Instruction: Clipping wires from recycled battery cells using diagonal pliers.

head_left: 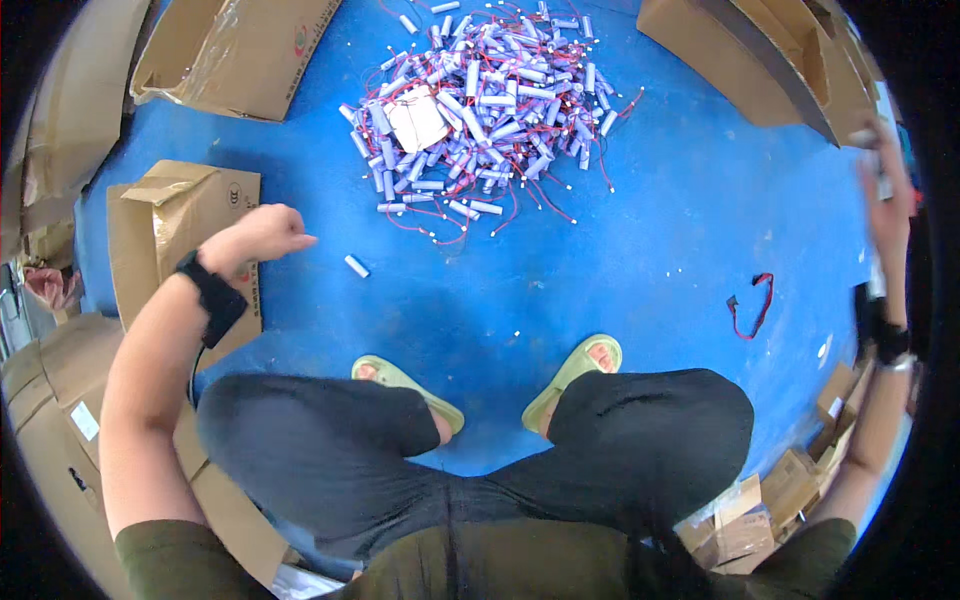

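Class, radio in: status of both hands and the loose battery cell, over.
Left hand closed, apparently empty, beside cardboard box. Right hand raised at frame edge, blurred, grip unclear. Lone battery cell on blue floor, nothing blocking.

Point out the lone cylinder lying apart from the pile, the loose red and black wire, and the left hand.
lone cylinder (357,266), head view, middle of its body.
red and black wire (752,306), head view, on its loop.
left hand (262,235), head view, back of the hand.
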Available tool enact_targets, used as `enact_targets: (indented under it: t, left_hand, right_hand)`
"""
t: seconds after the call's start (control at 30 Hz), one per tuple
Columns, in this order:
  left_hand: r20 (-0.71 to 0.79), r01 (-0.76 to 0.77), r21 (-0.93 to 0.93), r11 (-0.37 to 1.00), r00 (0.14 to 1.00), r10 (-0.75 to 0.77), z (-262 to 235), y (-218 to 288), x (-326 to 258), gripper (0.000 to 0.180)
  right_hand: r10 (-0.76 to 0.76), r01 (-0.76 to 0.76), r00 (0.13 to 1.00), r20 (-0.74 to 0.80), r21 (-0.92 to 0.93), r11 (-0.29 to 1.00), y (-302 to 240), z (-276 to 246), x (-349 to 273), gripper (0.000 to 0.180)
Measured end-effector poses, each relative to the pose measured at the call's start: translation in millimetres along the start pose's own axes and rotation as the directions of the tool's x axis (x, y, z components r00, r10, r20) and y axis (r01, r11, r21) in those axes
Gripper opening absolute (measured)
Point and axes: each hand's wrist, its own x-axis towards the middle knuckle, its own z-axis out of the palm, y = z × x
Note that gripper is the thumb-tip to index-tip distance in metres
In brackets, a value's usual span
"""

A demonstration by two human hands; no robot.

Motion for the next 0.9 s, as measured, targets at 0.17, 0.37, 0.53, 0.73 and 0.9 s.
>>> enact_targets:
  t: [0.17,0.37,0.53,0.73,0.9]
  left_hand:
    - [0.001,0.413,-0.341,0.844,0.899,-0.439,122.2,18.3,65.1,0.056]
    - [-0.347,0.322,-0.666,0.673,0.665,-0.661,179.2,33.3,100.5,0.035]
    - [-0.514,-0.297,-0.746,0.597,0.825,-0.233,161.8,134.0,100.5,0.022]
    - [-0.608,-0.171,-0.060,0.983,0.788,0.100,113.3,216.3,112.5,0.020]
    - [-0.617,-0.103,0.249,0.963,0.749,0.240,117.8,211.1,131.6,0.024]
  right_hand:
    - [-0.342,0.119,0.874,0.345,0.531,0.839,-132.6,123.5,-37.1,0.024]
    - [-0.137,-0.144,0.932,0.335,0.690,0.709,-172.1,222.0,-70.7,0.022]
    - [-0.087,-0.427,0.839,0.537,0.749,0.506,-205.8,260.3,-93.6,0.026]
    - [-0.014,-0.500,0.830,0.558,0.753,0.428,-214.4,264.2,-89.8,0.029]
    - [0.079,-0.530,0.820,0.567,0.699,0.480,-194.1,259.4,-90.0,0.031]
